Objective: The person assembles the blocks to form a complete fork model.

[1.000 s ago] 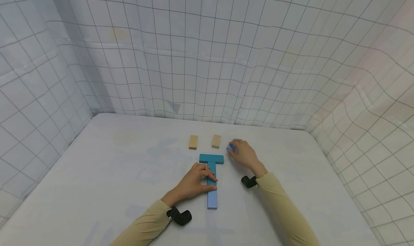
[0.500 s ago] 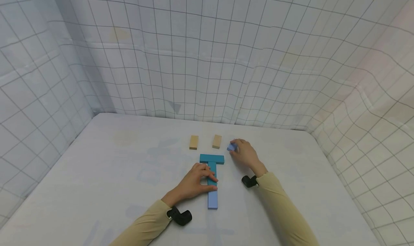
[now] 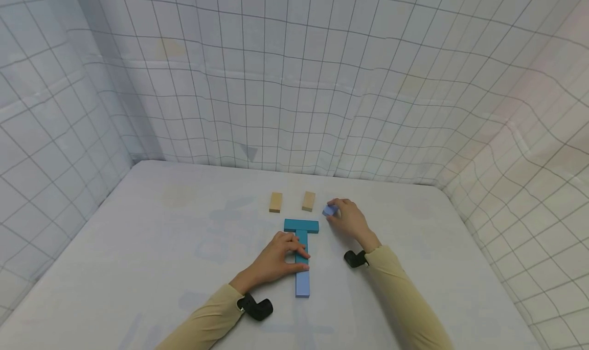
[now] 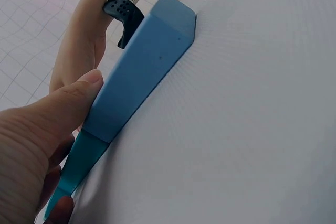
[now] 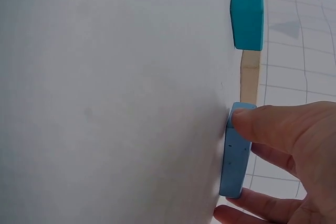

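Left hand (image 3: 277,258) lies loosely spread over the near blue block (image 3: 302,284) and teal stem (image 3: 301,236) — light pressure should keep them aligned. Right hand (image 3: 348,220) pinches the far blue block (image 3: 329,210) beside a tan block (image 3: 308,201) — best held evenly and level.

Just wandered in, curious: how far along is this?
Done, apparently: two teal rectangular blocks and a light-blue rectangular block laid as a T, the left hand touching them. In hand: another light-blue block, pinched by the right hand. Remaining, perhaps: two tan rectangular blocks lying apart.
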